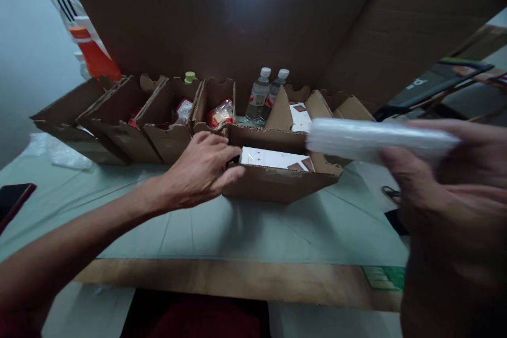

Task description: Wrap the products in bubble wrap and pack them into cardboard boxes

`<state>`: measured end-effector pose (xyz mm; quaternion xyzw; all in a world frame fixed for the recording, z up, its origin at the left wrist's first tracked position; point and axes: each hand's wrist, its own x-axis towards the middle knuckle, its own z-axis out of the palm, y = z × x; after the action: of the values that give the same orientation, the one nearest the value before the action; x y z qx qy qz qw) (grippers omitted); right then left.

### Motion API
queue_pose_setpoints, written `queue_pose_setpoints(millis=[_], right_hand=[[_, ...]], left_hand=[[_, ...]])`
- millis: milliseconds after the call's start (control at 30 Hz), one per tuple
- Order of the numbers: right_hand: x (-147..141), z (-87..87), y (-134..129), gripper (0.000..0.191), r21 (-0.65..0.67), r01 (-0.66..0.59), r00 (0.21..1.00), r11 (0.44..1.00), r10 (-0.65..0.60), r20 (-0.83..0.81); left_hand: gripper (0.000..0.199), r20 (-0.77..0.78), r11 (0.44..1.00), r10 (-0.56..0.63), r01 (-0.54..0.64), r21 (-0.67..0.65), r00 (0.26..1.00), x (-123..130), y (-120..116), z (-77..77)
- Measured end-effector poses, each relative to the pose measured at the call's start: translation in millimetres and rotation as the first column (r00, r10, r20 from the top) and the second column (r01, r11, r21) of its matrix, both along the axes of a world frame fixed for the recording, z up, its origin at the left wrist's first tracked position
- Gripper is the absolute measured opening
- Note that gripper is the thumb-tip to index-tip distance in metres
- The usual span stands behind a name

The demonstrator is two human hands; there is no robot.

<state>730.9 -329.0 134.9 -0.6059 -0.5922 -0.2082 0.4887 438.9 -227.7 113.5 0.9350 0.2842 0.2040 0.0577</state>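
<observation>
My left hand (202, 171) grips the left end of a low cardboard box (277, 185), thumb by its front rim and fingers over the corner. Inside that box lies a white carton with brown patches (271, 158). On the right, my right hand (443, 195), blurred, is closed around a whitish roll of clear plastic (356, 137). The roll is held sideways above the box's right end, close to the camera. What is inside the roll, if anything, I cannot make out.
Behind stand several open cardboard bins (166, 142) with packets, one a red food packet (222, 113). Two clear bottles (258, 95) stand before a tall cardboard panel (222, 21). An orange bottle (93, 55) is left; a phone (16, 203) lies at the table's left edge.
</observation>
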Motion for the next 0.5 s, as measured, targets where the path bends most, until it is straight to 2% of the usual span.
queue_pose_setpoints(millis=[67,100,167,200,267,333,433,500], right_hand=[[-27.3,4.5,24.5,0.026,-0.068,-0.254,0.966,0.965,0.249,-0.068],[-41.0,4.0,38.8,0.024,-0.157,-0.339,0.940,0.928,0.328,-0.090],[-64.5,-0.1,65.9,0.024,-0.369,-0.411,0.911,0.834,0.394,-0.123],[-73.4,-2.2,76.7,0.024,-0.458,-0.405,0.911,0.791,0.394,-0.125],[-85.6,-2.8,90.6,0.024,-0.621,-0.320,0.928,0.716,0.368,-0.054],[-93.3,3.3,96.1,0.022,-0.742,-0.145,0.935,0.655,0.335,0.113],[-106.3,18.3,100.1,0.016,-0.791,0.127,0.861,0.599,0.328,0.388],[-118.1,24.0,105.7,0.013,-0.785,0.218,0.808,0.579,0.344,0.479]], left_hand=[[0.030,0.078,0.999,-0.011,0.009,0.033,0.997,-8.6,-7.8,-18.8],[0.026,0.117,0.999,-0.005,0.000,0.041,0.993,-10.0,-9.8,-28.6],[0.022,0.192,0.998,0.010,-0.022,0.059,0.981,-9.0,-11.2,-44.2],[0.023,0.219,0.997,0.014,-0.030,0.070,0.976,-7.6,-11.2,-49.1],[0.024,0.249,0.995,0.025,-0.048,0.090,0.968,-5.2,-10.9,-52.9],[0.024,0.250,0.994,0.037,-0.061,0.090,0.967,-4.2,-10.4,-51.5],[0.023,0.235,0.998,0.039,-0.051,0.047,0.971,-4.0,-9.7,-47.2],[0.023,0.228,0.999,0.038,-0.045,0.022,0.973,-3.2,-9.2,-45.5]])
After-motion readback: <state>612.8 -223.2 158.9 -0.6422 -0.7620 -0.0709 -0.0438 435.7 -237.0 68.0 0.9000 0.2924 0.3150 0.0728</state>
